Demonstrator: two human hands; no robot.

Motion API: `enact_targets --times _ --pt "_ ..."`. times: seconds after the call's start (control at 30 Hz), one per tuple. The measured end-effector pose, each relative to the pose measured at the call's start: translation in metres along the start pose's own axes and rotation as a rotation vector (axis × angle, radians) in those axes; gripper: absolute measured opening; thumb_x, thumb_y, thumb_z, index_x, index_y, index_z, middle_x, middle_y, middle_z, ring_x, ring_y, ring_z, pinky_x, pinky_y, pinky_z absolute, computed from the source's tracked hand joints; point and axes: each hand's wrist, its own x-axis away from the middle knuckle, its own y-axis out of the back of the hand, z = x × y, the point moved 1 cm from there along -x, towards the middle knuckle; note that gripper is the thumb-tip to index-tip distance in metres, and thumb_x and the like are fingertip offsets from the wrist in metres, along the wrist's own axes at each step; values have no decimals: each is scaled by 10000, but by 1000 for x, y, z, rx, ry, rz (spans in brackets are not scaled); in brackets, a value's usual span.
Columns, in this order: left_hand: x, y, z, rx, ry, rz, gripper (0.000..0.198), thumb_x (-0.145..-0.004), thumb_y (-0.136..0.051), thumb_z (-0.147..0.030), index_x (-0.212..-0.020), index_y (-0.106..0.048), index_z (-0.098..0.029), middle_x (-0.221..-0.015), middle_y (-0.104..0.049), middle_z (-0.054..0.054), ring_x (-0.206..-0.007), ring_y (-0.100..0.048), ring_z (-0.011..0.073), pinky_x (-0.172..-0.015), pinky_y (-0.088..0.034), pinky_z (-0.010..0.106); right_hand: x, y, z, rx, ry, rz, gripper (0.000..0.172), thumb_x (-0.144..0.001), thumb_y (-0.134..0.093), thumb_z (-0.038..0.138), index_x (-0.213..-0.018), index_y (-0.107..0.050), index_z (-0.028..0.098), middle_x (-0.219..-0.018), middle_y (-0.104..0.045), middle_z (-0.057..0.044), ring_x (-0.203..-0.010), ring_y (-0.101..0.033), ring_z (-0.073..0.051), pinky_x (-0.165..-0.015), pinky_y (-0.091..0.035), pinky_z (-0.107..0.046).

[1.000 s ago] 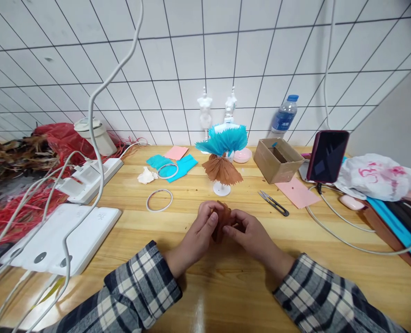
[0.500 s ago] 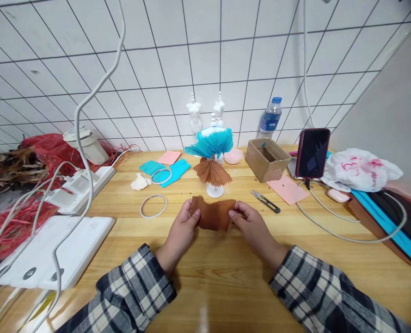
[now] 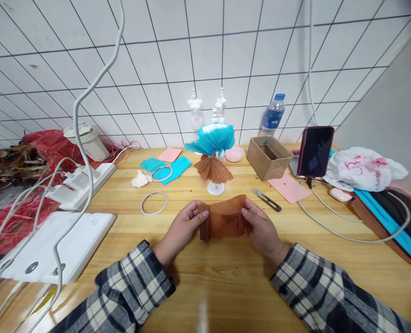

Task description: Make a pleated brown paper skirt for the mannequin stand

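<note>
Between my two hands a piece of brown fabric (image 3: 227, 218) is held up above the wooden table, its left edge doubled into a narrow fold. My left hand (image 3: 184, 227) pinches that folded edge, thumb in front. At the other side my right hand (image 3: 261, 227) grips the right edge between thumb and fingers. Just beyond the fabric stands a small white dress form (image 3: 216, 188) dressed in a turquoise ruffle (image 3: 215, 138) with a brown pleated ruffle (image 3: 213, 170) below it. Thread snips (image 3: 266, 200) lie to the right of my right hand.
Two white rings (image 3: 154, 203) and turquoise fabric pieces (image 3: 179, 170) lie left of the dress form. A cardboard box (image 3: 269, 158), a water bottle (image 3: 273, 113) and a propped phone (image 3: 316, 151) are at the back right. Cables and a power strip (image 3: 99, 182) occupy the left.
The brown fabric has come slightly lower and to the right, and its left edge now shows a fold. My right hand has moved a little right, still holding the fabric.
</note>
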Motion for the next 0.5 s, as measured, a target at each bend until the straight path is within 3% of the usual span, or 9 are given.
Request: enact_targets --times 0.13,0.2,0.3,0.43,0.5 --pt "-1 1 1 121 106 25 146 -732 -642 -204 -865 -596 -166 -683 -586 -10 -556 -526 112 -552 -424 228 -10 13 4 162 -17 -129 272 -849 -479 366 -1057 -570 215 -1013 -663 -60 -960 -614 -231 -852 -493 -344" --pt "1 -2 -1 196 120 19 166 -692 -631 -175 -856 -602 -163 -713 -598 0 -582 -541 117 -564 -438 229 -11 13 4 223 -49 -117 225 -844 -488 383 -977 -568 220 -951 -660 -50 -906 -613 -221 -800 -500 -324" --pt "3 -2 -4 259 102 39 199 -713 -671 -281 -845 -581 -162 -779 -606 17 -652 -562 129 -603 -450 233 -8 9 5 229 -62 -31 181 -844 -529 386 -916 -568 224 -896 -640 -30 -860 -595 -201 -781 -489 -302" --pt "3 14 -12 -156 104 62 372 -698 -768 -387 -631 -481 -161 -550 -468 -57 -491 -399 60 -466 -276 176 -8 10 10 254 -19 3 191 -863 -532 408 -905 -569 225 -806 -599 -4 -732 -545 -173 -697 -456 -283" --pt "4 20 -17 -293 164 209 410 -686 -784 -382 -564 -469 -149 -492 -427 -71 -462 -346 46 -453 -228 177 -10 13 12 287 -9 25 200 -875 -521 423 -891 -556 227 -785 -579 5 -711 -525 -164 -678 -438 -277"
